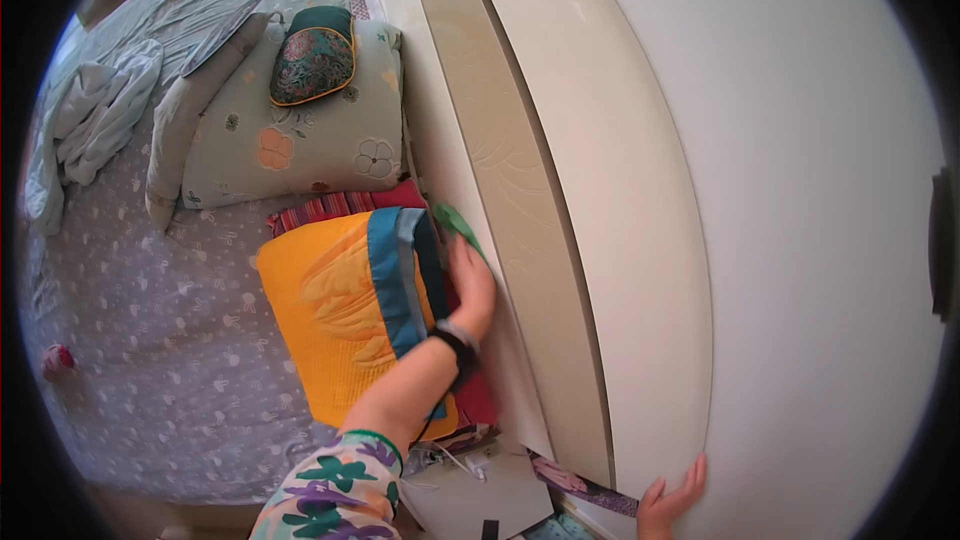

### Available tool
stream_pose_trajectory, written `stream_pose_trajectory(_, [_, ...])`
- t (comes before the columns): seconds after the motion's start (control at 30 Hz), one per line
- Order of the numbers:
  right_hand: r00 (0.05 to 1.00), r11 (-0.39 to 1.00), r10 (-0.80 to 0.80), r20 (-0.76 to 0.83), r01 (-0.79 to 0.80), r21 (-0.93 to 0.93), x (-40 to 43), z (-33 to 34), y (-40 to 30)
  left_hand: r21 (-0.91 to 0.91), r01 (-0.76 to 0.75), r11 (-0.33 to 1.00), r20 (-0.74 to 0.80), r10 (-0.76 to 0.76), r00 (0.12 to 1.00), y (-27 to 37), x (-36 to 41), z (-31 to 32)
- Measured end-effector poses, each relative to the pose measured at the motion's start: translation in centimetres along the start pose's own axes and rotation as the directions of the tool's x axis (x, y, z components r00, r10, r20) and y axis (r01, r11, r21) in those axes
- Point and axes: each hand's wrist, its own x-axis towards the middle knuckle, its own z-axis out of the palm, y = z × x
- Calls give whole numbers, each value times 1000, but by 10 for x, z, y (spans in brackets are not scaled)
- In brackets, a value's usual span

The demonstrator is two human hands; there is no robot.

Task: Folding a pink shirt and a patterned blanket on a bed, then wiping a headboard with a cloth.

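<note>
My left hand (471, 281) reaches down the inner face of a cream headboard (517, 187), its fingers on a green cloth (456, 223) pressed against the panel. A black band and a grey one circle that wrist. Just beside it lies a folded yellow quilted blanket (330, 277) with a blue border, stacked over red bedding (474, 394). At the lower right, my right hand (667, 502) touches the headboard's outer end with thumb and fingers apart, holding nothing. Part of the green cloth is hidden by my left fingers.
A floral pillow (307, 142) carries a dark green embroidered cushion (315, 60). Crumpled pale fabric (112, 112) lies on the grey patterned sheet (180, 360). Below the bed stands a pale bedside surface (480, 491) with a white charger and cable (476, 465). A white wall (810, 202) rises behind the headboard.
</note>
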Motion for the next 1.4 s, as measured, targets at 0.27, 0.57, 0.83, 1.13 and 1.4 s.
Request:
stream_pose_trajectory(0.27, [998,999,-46,-43,46,-2,6,-3,-3,-139,-175,975,125,193,973,35,-43,-42])
stream_pose_trajectory(0.57, [996,998,-54,-67,56,26,5,-1,-1,-412,352,841,325,-225,919,61,54,-49])
stream_pose_trajectory(0.83, [996,996,-61,-59,64,56,7,-1,-2,-405,383,830,374,-231,898,66,111,-51])
stream_pose_trajectory(1.13, [998,997,-51,-30,53,51,6,1,2,22,-37,999,169,33,985,78,150,-42])
stream_pose_trajectory(1.4, [999,999,-35,-8,35,31,10,-2,-4,-184,-48,982,189,83,978,93,210,-27])
